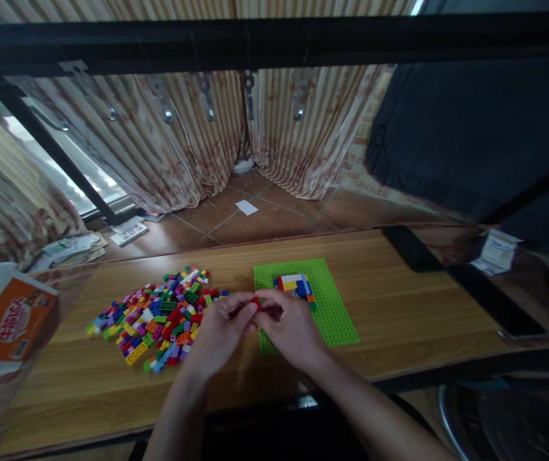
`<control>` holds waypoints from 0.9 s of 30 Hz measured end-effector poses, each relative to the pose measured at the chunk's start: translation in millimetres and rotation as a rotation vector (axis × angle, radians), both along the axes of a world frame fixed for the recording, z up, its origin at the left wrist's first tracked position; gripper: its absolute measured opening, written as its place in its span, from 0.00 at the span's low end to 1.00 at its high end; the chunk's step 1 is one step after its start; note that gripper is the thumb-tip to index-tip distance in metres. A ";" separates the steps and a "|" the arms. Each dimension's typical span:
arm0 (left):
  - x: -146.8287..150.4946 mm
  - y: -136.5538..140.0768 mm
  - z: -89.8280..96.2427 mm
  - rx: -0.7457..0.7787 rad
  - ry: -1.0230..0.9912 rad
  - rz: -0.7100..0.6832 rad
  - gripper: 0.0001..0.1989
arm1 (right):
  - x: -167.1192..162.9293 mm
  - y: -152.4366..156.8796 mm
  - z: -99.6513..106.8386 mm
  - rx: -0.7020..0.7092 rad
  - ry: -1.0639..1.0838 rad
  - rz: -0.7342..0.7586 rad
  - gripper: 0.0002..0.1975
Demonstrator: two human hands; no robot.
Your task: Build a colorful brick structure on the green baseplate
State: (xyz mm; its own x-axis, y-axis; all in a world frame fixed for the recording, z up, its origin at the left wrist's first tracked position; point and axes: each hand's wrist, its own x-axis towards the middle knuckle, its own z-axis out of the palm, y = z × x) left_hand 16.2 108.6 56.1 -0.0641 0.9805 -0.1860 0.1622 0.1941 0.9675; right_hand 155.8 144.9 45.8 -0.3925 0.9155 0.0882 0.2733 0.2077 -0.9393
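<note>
Between the fingertips of both hands is a small red toy brick (255, 302), partly hidden by the fingers. My left hand (226, 323) pinches it from the left, and my right hand (289, 320) closes on it from the right. Both are held over the left edge of a green baseplate (336, 320). Just beyond my right hand, a low block of joined bricks (298, 283) in white, yellow, blue, red and orange sits on the plate, its near part covered by the hand. To the left of my left hand spreads a heap of loose colourful bricks (163, 320).
The wooden table (370, 275) carries two dark flat objects (413, 248) at its right. An orange and white box (9, 320) stands at the far left. A dark metal bar (274, 45) crosses above, with curtains (293, 141) behind. Papers (70, 250) lie beyond the table.
</note>
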 end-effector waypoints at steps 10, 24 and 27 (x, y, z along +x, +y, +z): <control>41.1 18.3 -28.9 0.113 0.165 0.151 0.20 | 78.5 73.8 -11.9 0.042 -0.367 -0.385 0.15; 54.6 8.7 -30.5 0.144 0.457 0.022 0.27 | 73.6 77.5 -20.0 0.114 -0.521 -0.214 0.13; 54.2 10.0 -32.0 0.128 0.447 0.018 0.26 | 74.8 79.1 -22.4 0.098 -0.511 -0.216 0.14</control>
State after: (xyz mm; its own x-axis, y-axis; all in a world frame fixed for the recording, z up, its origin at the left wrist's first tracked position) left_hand 70.4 118.6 24.1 -0.1275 0.9917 -0.0140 0.5664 0.0844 0.8198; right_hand 230.7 224.1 23.3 -0.2124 0.9769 0.0249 0.7346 0.1765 -0.6552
